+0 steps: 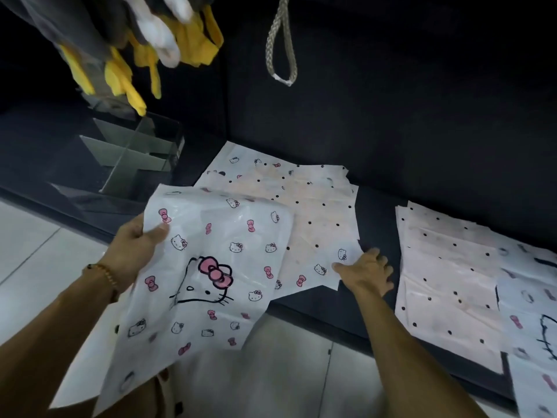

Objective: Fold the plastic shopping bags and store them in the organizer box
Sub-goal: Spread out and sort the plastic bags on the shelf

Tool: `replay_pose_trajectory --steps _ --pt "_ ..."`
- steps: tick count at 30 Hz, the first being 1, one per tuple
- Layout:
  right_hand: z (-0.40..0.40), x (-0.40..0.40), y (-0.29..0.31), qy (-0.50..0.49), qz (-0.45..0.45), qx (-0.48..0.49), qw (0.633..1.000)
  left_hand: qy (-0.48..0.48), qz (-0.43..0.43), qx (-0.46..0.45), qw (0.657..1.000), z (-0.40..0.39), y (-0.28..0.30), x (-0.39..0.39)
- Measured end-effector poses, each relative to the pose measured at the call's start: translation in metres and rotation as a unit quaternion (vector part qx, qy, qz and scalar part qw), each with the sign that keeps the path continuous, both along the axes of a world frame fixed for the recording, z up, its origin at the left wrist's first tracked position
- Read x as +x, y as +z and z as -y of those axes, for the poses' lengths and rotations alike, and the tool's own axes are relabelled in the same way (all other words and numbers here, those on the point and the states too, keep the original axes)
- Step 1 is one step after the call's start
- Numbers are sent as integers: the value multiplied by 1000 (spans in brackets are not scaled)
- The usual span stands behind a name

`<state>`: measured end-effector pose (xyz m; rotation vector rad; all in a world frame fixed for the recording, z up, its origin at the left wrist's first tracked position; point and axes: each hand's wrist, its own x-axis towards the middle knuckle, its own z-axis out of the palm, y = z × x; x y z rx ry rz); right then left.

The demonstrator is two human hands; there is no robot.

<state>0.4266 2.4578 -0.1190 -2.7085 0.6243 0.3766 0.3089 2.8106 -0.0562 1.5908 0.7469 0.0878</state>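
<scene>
My left hand [137, 251] grips the upper left edge of a white plastic bag [208, 276] printed with cat faces and pink bows; the bag is lifted and hangs over the edge of the dark surface. My right hand [369, 274] rests with spread fingers on the right corner of a pile of flat white bags [304, 212] with black dots, lying on the dark surface. A second pile of dotted bags [452, 282] lies to the right. The clear organizer box [135, 152] with grey dividers stands at the back left.
Yellow and white cloths [168, 46] hang above the organizer box. A braided loop of cord [281, 46] hangs at the top middle. The dark surface [376, 218] has a dark back wall. Pale tiled floor [30, 236] lies below its front edge.
</scene>
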Motion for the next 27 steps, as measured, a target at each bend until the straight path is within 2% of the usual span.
replay_pose_trajectory --steps 2,6,8,10,12,18,24,27 --pt "4 3 -4 11 -11 22 1000 6 5 -9 1000 4 2 3" --pt "1 8 1 -27 60 231 971 11 14 -24 1000 16 9 10" --pt "-3 11 17 -29 96 341 935 14 22 -29 999 22 15 16" --pt "-11 15 43 -20 93 470 878 25 35 -29 999 27 22 21" --pt "-20 22 76 6 109 527 843 40 57 -32 997 35 33 25" --pt "-45 25 171 45 177 585 790 48 134 -61 988 56 72 34" --pt "-50 14 216 40 239 559 793 95 224 -20 970 73 113 34" --pt "-46 8 226 46 215 578 786 92 235 15 967 72 122 31"
